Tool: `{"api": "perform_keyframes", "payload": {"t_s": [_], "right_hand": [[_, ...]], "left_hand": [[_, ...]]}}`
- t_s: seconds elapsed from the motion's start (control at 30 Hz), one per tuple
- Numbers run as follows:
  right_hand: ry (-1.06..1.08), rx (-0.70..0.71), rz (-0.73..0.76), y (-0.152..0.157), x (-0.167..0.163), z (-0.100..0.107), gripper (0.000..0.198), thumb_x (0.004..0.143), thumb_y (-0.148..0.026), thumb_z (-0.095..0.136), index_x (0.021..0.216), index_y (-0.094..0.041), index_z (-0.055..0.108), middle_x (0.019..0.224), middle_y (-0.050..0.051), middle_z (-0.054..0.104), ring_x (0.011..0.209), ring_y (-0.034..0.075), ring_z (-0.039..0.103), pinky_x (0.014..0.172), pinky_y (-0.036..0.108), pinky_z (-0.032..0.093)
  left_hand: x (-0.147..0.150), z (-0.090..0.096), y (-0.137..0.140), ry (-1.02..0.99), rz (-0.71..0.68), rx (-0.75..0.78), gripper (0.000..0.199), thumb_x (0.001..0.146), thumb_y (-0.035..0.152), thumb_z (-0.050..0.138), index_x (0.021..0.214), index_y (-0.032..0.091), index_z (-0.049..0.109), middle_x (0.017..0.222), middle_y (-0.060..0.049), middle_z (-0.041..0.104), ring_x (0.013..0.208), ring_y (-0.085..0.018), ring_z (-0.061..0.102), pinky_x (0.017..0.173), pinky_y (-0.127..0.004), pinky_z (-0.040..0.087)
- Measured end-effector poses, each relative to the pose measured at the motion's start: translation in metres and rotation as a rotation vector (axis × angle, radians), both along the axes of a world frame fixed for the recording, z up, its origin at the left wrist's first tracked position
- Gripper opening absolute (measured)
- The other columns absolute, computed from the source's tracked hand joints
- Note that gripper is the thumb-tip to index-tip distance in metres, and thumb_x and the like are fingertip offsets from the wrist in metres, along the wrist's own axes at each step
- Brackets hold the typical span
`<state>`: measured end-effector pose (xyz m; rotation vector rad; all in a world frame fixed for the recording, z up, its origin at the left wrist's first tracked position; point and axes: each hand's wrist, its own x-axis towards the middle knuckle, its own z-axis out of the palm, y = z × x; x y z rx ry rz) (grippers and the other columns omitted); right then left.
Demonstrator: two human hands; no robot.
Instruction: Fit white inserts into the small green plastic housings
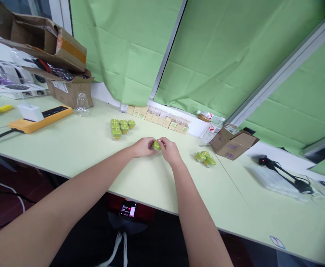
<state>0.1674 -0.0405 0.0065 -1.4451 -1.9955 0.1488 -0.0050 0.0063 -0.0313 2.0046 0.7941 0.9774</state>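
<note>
Near the middle of the pale table (140, 178), a small clear container with a green lid (156, 145) is held between my two hands. My left hand (144, 147) is closed on its left side. My right hand (169, 150) pinches the lid from the right, thumb and fingers at its top. Left of my hands stands a group of several similar green-lidded containers (116, 131). A smaller cluster of green-lidded containers (205, 158) sits to the right, beyond my right hand. What is inside the held container is too small to make out.
Small cardboard boxes (162, 118) line the back edge by the green curtain. Plastic bottles (211, 118) and an open carton (231, 141) stand back right. An orange power strip (41, 118), clear jar (82, 104) and larger cartons (68, 89) are left. A phone (128, 208) lies below the table edge.
</note>
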Motion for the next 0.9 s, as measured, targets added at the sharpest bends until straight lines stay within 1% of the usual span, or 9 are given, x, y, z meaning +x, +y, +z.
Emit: {"api": "perform_keyframes", "payload": {"t_s": [0.2, 0.37, 0.57, 0.73, 0.8, 0.9], "right_hand": [[0.017, 0.012, 0.0, 0.002, 0.001, -0.005, 0.023, 0.094, -0.028, 0.043, 0.098, -0.024, 0.065, 0.088, 0.002, 0.07, 0.077, 0.015, 0.06, 0.072, 0.025, 0.042], [-0.024, -0.012, 0.02, 0.003, 0.001, -0.008, 0.022, 0.094, -0.028, 0.043, 0.094, -0.023, 0.065, 0.086, 0.002, 0.069, 0.076, 0.016, 0.059, 0.072, 0.026, 0.043], [0.028, -0.068, 0.008, 0.006, 0.003, -0.011, 0.019, 0.093, -0.03, 0.045, 0.096, -0.024, 0.063, 0.088, 0.002, 0.07, 0.079, 0.016, 0.063, 0.074, 0.027, 0.045], [0.089, -0.09, 0.031, 0.007, 0.005, -0.013, 0.017, 0.092, -0.033, 0.047, 0.093, -0.025, 0.062, 0.086, 0.0, 0.07, 0.076, 0.016, 0.064, 0.071, 0.026, 0.046], [0.101, -0.097, 0.035, 0.008, 0.005, -0.013, 0.016, 0.092, -0.033, 0.048, 0.092, -0.025, 0.062, 0.086, 0.0, 0.07, 0.076, 0.015, 0.064, 0.071, 0.026, 0.046], [0.107, -0.108, 0.029, 0.008, 0.004, -0.013, 0.017, 0.092, -0.033, 0.048, 0.092, -0.024, 0.062, 0.086, -0.001, 0.07, 0.077, 0.015, 0.065, 0.071, 0.025, 0.046]], "left_hand": [[0.001, -0.004, 0.004, -0.069, -0.055, -0.069, 0.045, 0.064, 0.029, 0.078, 0.104, 0.016, 0.064, 0.087, -0.003, 0.065, 0.078, -0.015, 0.059, 0.073, -0.029, 0.048], [0.001, -0.007, 0.006, -0.094, -0.073, -0.092, 0.048, 0.061, 0.028, 0.08, 0.105, 0.015, 0.064, 0.082, -0.002, 0.063, 0.074, -0.014, 0.057, 0.072, -0.029, 0.048], [0.002, -0.007, 0.004, -0.112, -0.064, -0.077, 0.044, 0.062, 0.032, 0.08, 0.1, 0.016, 0.065, 0.083, -0.003, 0.064, 0.075, -0.015, 0.059, 0.071, -0.029, 0.049], [0.004, -0.004, 0.001, -0.145, -0.069, -0.114, 0.036, 0.074, 0.042, 0.071, 0.098, 0.015, 0.065, 0.082, -0.004, 0.065, 0.074, -0.015, 0.06, 0.069, -0.028, 0.048], [0.003, -0.001, 0.004, -0.119, -0.075, -0.102, 0.033, 0.076, 0.042, 0.069, 0.095, 0.015, 0.066, 0.081, -0.004, 0.065, 0.073, -0.014, 0.06, 0.068, -0.027, 0.048], [0.0, 0.006, 0.012, -0.032, -0.088, -0.082, 0.031, 0.074, 0.04, 0.071, 0.093, 0.015, 0.067, 0.078, -0.004, 0.067, 0.07, -0.014, 0.059, 0.066, -0.027, 0.047]]}}
